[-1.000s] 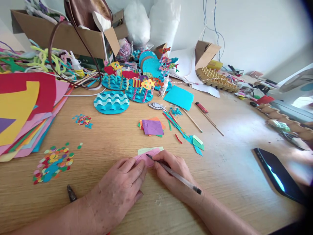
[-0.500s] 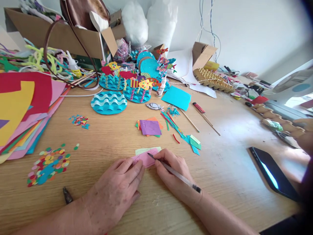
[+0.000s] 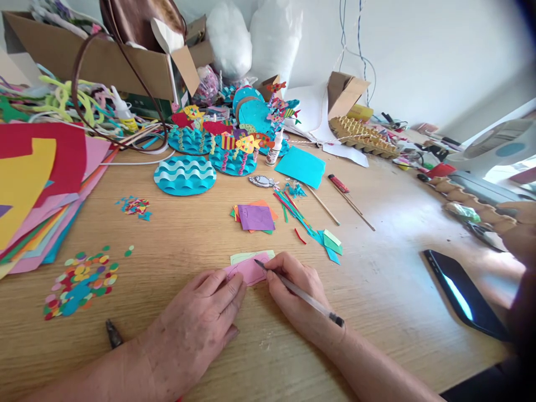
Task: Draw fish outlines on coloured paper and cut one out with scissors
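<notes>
Head view: wooden table seen from above, both bare hands low centre. Left hand lies flat, palm down, fingers spread and pressing the left edge of a small pink paper piece; nothing gripped in it. Right hand closed round a pen, clear barrel, dark cap end pointing back toward the wrist, tip down on the pink paper piece at its upper right part. Pink paper piece lies on the table between the two hands, overlapping a pale green paper slip just behind it.

Around: stack of small squares, purple on top, further back centre. Coloured strips and green offcuts to the right of it. Pile of confetti dots at left, near a stack of coloured sheets. Dark pointed object beside the left forearm, cannot tell what it is. Blue wave discs with paper fish at the back, cardboard box behind them. Phone at right, screen lit. Egg tray far right back.
</notes>
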Action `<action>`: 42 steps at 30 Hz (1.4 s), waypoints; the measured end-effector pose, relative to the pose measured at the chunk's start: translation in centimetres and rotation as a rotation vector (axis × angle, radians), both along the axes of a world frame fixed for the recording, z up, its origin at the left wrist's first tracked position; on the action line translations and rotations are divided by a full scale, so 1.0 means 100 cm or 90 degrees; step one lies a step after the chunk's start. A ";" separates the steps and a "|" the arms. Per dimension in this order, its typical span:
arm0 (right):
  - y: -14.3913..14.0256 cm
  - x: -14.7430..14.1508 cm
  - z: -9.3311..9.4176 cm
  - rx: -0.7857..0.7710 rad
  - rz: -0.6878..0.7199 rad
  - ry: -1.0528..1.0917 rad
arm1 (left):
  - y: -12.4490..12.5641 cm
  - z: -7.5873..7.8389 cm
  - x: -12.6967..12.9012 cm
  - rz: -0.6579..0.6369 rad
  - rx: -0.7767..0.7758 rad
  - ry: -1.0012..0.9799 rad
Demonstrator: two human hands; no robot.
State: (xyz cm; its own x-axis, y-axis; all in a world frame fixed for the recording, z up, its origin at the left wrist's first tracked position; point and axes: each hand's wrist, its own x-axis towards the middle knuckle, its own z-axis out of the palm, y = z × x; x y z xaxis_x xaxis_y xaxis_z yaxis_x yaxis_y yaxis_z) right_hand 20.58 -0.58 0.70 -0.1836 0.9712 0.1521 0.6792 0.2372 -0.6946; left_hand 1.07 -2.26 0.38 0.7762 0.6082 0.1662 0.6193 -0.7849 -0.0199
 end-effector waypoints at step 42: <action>0.003 -0.008 0.000 -0.046 0.112 0.040 | 0.001 -0.003 0.001 -0.005 0.053 -0.024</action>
State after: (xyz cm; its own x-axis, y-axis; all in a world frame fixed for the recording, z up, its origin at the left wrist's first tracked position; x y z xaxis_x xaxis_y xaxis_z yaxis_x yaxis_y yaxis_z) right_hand 19.73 -0.32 0.67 -0.3440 0.9337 0.0988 0.5868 0.2960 -0.7537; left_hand 1.15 -2.18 0.06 0.7725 0.5856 0.2455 0.6153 -0.7859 -0.0613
